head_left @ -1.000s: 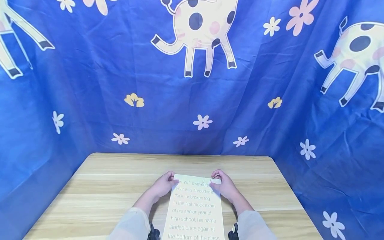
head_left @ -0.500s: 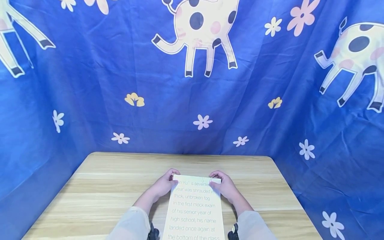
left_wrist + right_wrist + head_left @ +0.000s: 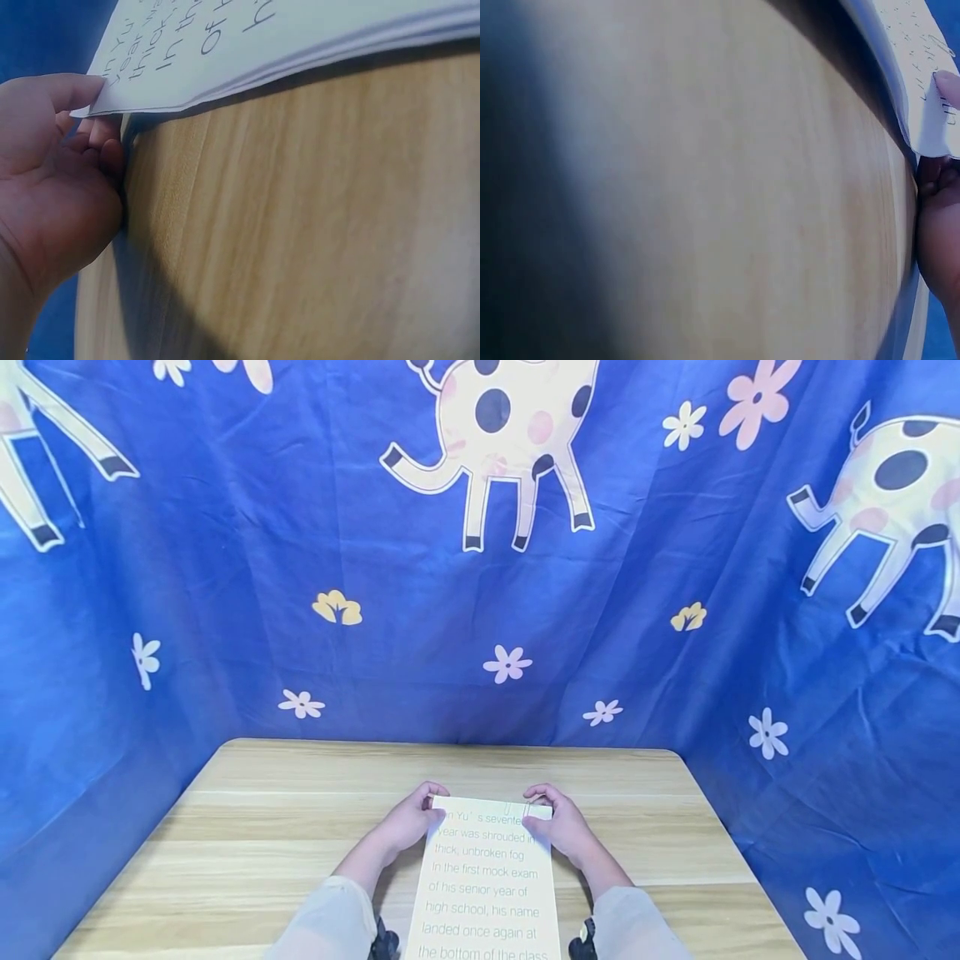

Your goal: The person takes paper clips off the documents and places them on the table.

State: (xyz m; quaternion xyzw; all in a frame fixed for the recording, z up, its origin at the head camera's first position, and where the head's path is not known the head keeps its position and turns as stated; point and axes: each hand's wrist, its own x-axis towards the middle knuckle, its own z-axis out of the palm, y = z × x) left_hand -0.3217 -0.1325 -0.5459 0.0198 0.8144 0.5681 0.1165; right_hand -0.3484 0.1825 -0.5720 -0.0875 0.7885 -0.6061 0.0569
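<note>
Lying lengthwise on the wooden table (image 3: 262, 827), at the 6 o'clock edge of the head view: one stack of printed sheets (image 3: 487, 885), pale, with large grey lettering, its far short edge pointing to 12 o'clock.

Left hand (image 3: 408, 822): at the far left corner of the stack, about 10 o'clock from the stack's middle. Thumb laid on top of the corner, remaining fingers (image 3: 101, 146) curled beneath the sheets against the table; the corner is pinched between them. In the left wrist view the corner rides just clear of the wood, with several sheet edges showing along the side.

Right hand (image 3: 562, 828): at the far right corner, about 2 o'clock from the stack's middle. One fingertip presses on the top face of the corner in the right wrist view, the other fingers (image 3: 937, 180) tucked under it; grip closed on the paper. A small paper clip (image 3: 527, 810) sits on the far edge just beside this hand's fingertips, touching the sheets.

Sleeves (image 3: 330, 918): light-coloured, at 6 o'clock on both forearms.

Backdrop: blue cloth (image 3: 225, 610) printed with spotted animals and small flowers, hanging behind the table from 9 o'clock through 12 to 3 o'clock.
</note>
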